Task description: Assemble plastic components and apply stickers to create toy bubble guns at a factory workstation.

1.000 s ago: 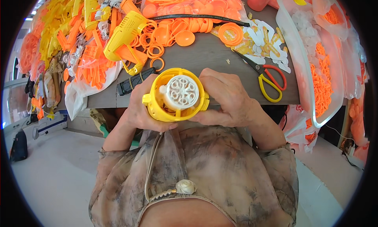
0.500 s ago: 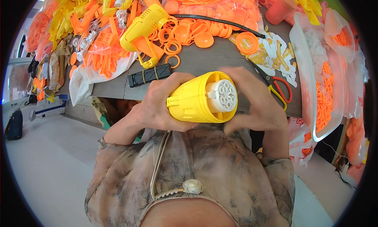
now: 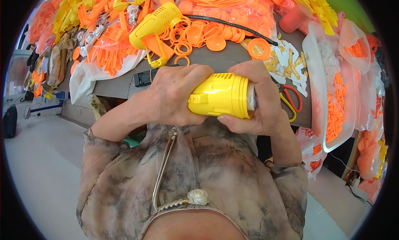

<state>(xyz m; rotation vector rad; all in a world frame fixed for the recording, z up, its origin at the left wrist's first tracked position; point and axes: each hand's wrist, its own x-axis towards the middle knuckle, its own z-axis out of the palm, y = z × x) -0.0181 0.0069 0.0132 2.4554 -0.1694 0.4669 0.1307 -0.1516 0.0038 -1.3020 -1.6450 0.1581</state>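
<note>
Head view, looking down: held at frame centre, a yellow plastic cylinder housing (image 3: 220, 94), lying sideways above the near edge of the desk (image 3: 224, 57), close to the chest. Gripped from the left by the left hand (image 3: 174, 96), fingers (image 3: 189, 75) curled and pressed together over the housing's left end and top. Capped on the right by the right hand (image 3: 262, 98), fingers (image 3: 249, 69) wrapped over the wide, vented end, thumb (image 3: 237, 122) pressed beneath the rim. Hidden behind that palm, the face of the wide end.

Seen just beyond the hands, upper centre: a yellow toy gun-shaped shell (image 3: 156, 23) resting among orange rings (image 3: 183, 46) and round orange caps (image 3: 216, 42). Crossed above these, a black cable (image 3: 232, 25). Tucked just left of the left hand's knuckles, a small black rectangular part (image 3: 143, 77). Spread at upper left, a clear bag of orange strips (image 3: 110, 59) beside heaps of yellow and orange mouldings (image 3: 83, 15). Placed right of the right hand, red-and-yellow-handled scissors (image 3: 293, 102), partly covered by the wrist, and flat white-and-yellow cut-outs (image 3: 286, 67) above them. Filled along the right edge, a white tray (image 3: 316, 94) with small orange pieces (image 3: 334, 115) and white ones. Shown at lower frame, a mottled grey-brown blouse (image 3: 199, 173).
</note>
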